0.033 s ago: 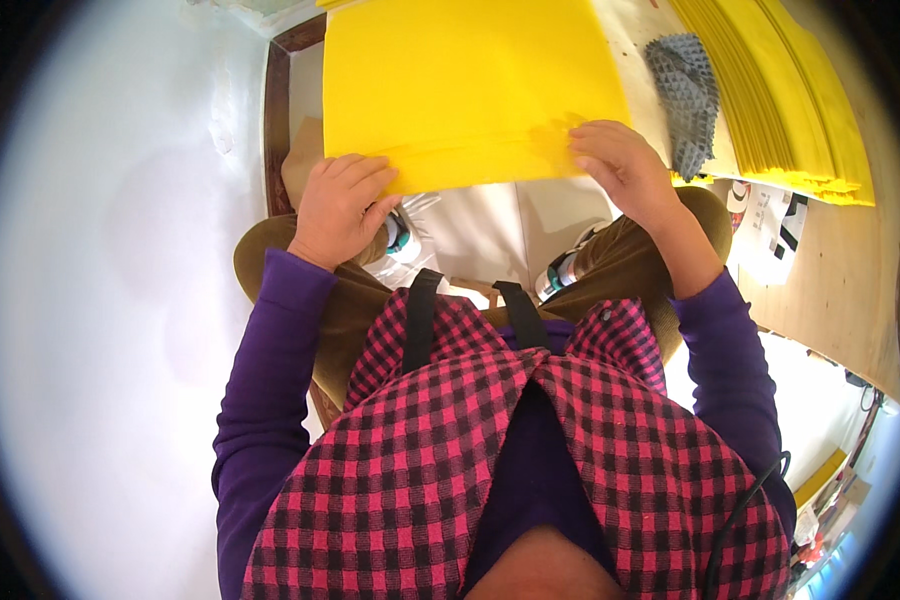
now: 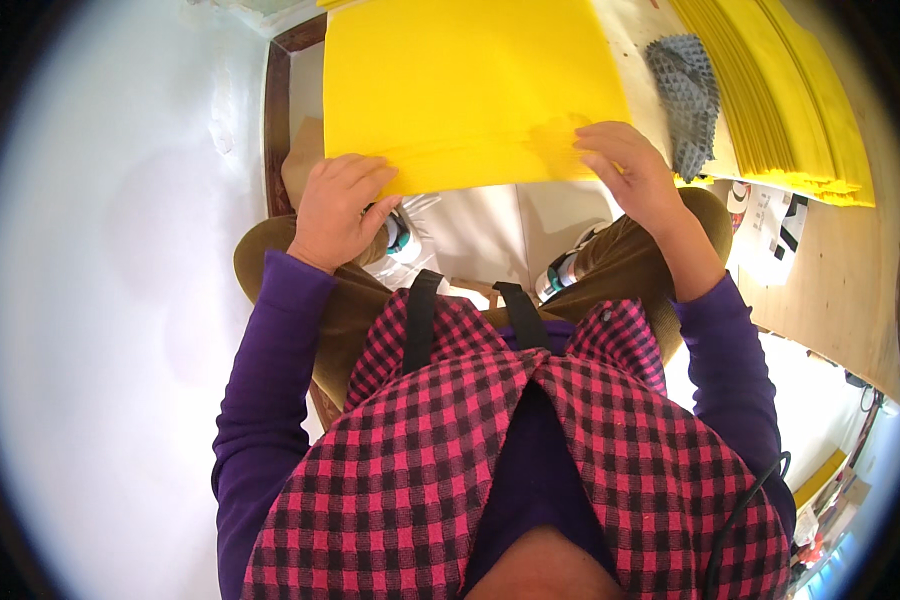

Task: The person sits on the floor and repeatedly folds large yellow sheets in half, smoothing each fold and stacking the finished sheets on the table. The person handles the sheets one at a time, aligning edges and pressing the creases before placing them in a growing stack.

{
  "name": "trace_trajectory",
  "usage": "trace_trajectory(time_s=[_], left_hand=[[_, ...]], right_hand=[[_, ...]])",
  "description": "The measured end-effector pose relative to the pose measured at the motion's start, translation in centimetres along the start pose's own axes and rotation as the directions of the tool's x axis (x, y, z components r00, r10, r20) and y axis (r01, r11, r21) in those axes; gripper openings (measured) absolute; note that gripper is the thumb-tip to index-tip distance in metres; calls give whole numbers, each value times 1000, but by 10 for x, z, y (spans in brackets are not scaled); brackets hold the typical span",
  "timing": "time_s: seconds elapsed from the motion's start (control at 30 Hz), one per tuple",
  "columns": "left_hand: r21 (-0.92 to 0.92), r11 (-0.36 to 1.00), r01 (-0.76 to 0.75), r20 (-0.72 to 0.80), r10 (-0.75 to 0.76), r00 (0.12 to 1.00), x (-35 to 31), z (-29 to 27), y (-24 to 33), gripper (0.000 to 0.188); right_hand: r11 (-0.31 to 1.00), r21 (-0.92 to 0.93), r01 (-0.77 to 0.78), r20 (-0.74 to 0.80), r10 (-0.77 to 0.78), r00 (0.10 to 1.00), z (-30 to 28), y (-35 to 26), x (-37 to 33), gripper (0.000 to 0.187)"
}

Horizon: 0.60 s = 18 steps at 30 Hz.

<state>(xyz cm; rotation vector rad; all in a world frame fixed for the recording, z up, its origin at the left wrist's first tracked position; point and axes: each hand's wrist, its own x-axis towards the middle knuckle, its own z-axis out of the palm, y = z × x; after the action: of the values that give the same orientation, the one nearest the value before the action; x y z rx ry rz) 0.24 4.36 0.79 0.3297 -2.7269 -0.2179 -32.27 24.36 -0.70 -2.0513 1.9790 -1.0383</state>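
From where I stand, the yellow sheet [image 2: 470, 80] lies flat before the seated person, its near edge above the gap between the knees. The left hand [image 2: 345, 208] rests fingers on its near left corner; whether it grips, I cannot tell. The right hand [image 2: 632, 175], loose, thumb apart, touches near the right corner. Just beyond sits a grey textured cloth [image 2: 686, 105], then stacked yellow sheets [image 2: 760, 90] on the table [image 2: 830, 270].

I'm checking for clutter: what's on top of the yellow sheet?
The left hand is over the near-left corner of the yellow sheet, the right hand over its near-right corner. Whatever lies beneath both hands is covered.
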Motion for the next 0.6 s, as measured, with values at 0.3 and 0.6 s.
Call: trace_trajectory(time_s=[0.3, 0.6], left_hand=[[-92, 971, 222, 64, -217, 974, 27, 2, -9, 15], [-56, 951, 303, -127, -308, 943, 18, 10, -31, 22]], right_hand=[[975, -159, -153, -7, 154, 988, -11, 7, 11, 18], [978, -147, -146, -79, 135, 988, -12, 15, 22, 17]])
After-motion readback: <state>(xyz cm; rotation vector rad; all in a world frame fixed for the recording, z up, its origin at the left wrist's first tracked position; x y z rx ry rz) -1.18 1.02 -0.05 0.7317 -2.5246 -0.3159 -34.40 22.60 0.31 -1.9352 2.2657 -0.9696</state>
